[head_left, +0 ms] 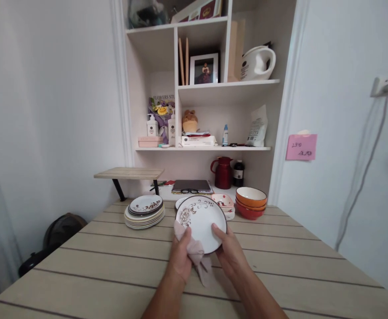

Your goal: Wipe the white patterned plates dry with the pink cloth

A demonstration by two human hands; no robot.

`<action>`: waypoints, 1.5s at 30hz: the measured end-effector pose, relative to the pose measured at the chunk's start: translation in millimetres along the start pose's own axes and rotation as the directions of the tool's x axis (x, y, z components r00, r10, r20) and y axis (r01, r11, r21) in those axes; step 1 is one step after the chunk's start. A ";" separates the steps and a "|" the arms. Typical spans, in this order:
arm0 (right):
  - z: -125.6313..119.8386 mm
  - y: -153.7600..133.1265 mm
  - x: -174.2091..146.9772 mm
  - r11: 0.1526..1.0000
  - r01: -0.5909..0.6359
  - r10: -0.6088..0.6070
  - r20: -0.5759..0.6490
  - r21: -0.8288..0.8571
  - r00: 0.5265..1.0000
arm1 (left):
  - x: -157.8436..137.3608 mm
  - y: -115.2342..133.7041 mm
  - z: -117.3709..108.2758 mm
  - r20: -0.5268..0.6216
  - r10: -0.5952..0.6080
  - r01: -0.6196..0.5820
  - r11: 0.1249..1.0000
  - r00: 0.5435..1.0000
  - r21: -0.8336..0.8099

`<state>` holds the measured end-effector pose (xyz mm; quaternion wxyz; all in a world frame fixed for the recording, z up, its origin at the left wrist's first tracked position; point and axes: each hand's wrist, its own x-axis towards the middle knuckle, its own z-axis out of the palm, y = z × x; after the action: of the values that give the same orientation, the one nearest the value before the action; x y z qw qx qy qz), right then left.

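A white plate (203, 221) with a dark rim and brown flower pattern is held up, tilted toward me, above the table. My left hand (181, 254) grips its lower left edge through a pinkish cloth (196, 250), thumb on the front, and the cloth's end hangs below the plate. On the lower right edge, my right hand (230, 248) closes round the rim with its thumb on the plate's face. The fingers of both hands behind the plate are hidden.
A stack of plates (145, 217) stands at left on the slatted table (114, 261). Behind my plate sit small patterned dishes (225, 203), partly hidden, and stacked orange and red bowls (251, 204). A raised wooden stand (129, 173), a laptop (192, 185) and a red jug (223, 173) are farther back.
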<state>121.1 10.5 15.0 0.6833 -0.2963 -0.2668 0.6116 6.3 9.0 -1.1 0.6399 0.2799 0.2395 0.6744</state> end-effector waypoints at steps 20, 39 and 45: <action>-18.8 -41.4 -3.1 0.886 0.059 -0.018 0.094 -0.460 0.995 | -6.1 18.9 -11.2 0.213 -0.066 -0.019 0.928 0.975 0.372; 0.6 -8.1 -0.7 0.977 0.204 -0.186 -0.220 0.064 0.958 | -3.6 -7.5 5.3 0.088 -0.089 0.089 0.996 0.992 0.010; -5.5 -17.2 3.3 0.998 0.038 -0.039 0.011 0.041 0.999 | -2.6 4.8 2.3 0.008 0.028 -0.028 0.999 1.000 0.040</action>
<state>137.1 12.0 23.9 0.6992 -0.2736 -0.2641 0.6054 4.4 6.0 3.6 0.6254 0.2986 0.2466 0.6774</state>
